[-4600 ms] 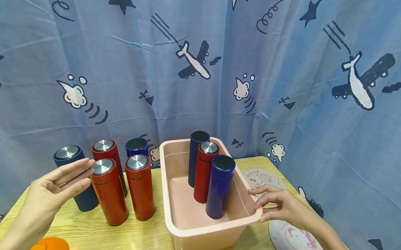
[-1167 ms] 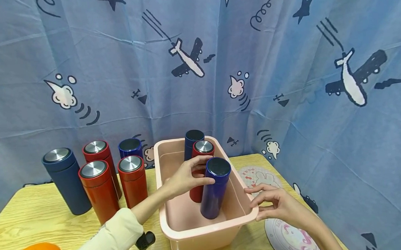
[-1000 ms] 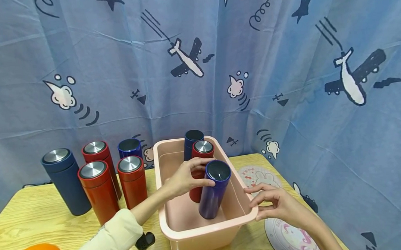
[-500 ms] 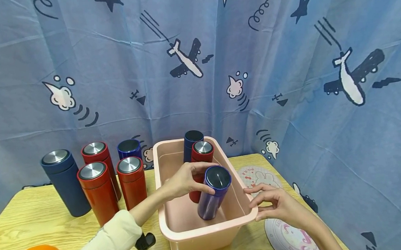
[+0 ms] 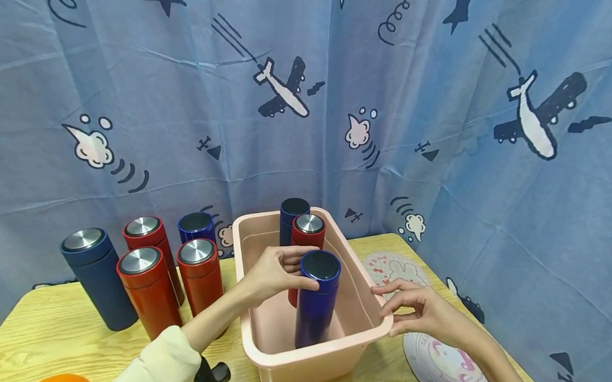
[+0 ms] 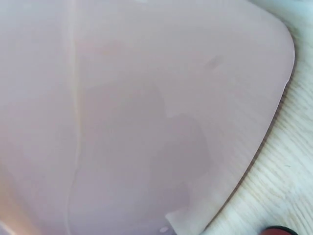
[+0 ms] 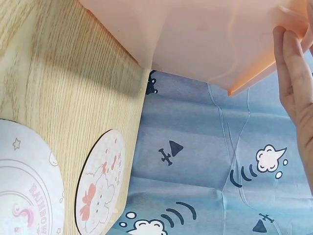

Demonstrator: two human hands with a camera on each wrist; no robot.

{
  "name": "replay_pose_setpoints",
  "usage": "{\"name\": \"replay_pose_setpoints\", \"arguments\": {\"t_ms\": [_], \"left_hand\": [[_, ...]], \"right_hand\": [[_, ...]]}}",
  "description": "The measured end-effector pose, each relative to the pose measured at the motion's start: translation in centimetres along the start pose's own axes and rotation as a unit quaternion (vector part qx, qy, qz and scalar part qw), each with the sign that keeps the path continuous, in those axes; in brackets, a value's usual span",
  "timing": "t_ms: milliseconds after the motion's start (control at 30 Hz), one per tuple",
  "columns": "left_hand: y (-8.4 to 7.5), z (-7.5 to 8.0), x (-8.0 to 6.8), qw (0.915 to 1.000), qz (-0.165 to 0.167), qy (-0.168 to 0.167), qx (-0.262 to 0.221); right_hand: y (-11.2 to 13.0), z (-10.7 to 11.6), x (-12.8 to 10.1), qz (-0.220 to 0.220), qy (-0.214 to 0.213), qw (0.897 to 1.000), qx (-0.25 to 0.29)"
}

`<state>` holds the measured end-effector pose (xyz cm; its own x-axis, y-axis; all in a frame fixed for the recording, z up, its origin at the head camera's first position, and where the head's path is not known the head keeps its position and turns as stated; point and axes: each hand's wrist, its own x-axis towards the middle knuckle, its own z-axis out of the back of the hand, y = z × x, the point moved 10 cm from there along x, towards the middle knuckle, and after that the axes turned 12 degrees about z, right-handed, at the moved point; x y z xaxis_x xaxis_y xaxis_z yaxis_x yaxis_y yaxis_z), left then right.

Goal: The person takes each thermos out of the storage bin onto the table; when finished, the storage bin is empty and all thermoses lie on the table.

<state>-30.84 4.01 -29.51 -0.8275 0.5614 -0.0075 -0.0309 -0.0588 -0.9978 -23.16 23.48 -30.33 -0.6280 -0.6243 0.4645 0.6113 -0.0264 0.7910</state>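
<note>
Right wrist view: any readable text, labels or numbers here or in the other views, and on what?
"RAINBOW": printed along the rim of the white round mat on the table, right wrist view.
Small print at that mat's edge in the head view: too blurred to read.
Flasks, pink tub, curtain: no text visible.

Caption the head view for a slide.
Left hand grips a blue flask in the pink tub; right hand steadies the rim.
</note>
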Motion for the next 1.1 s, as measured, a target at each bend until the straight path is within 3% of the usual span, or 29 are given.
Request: {"name": "replay_pose_setpoints", "arguments": {"t_ms": [400,700,1100], "left_hand": [[-0.8,1.5,-3.6,0.9997,0.0,-0.026,0.005],[-0.5,2.4,-5.3,0.9989,0.027,-0.038,-0.012],[-2.1,3.2,-7.2,0.9991,-0.001,-0.041,-0.007]], "right_hand": [[0.1,0.1,0.1,-0.006,0.001,1.0,-0.003],[-0.1,0.0,0.0,-0.007,-0.001,1.0,-0.005],[-0.5,0.1,-0.2,-0.018,-0.001,1.0,-0.007]]}}
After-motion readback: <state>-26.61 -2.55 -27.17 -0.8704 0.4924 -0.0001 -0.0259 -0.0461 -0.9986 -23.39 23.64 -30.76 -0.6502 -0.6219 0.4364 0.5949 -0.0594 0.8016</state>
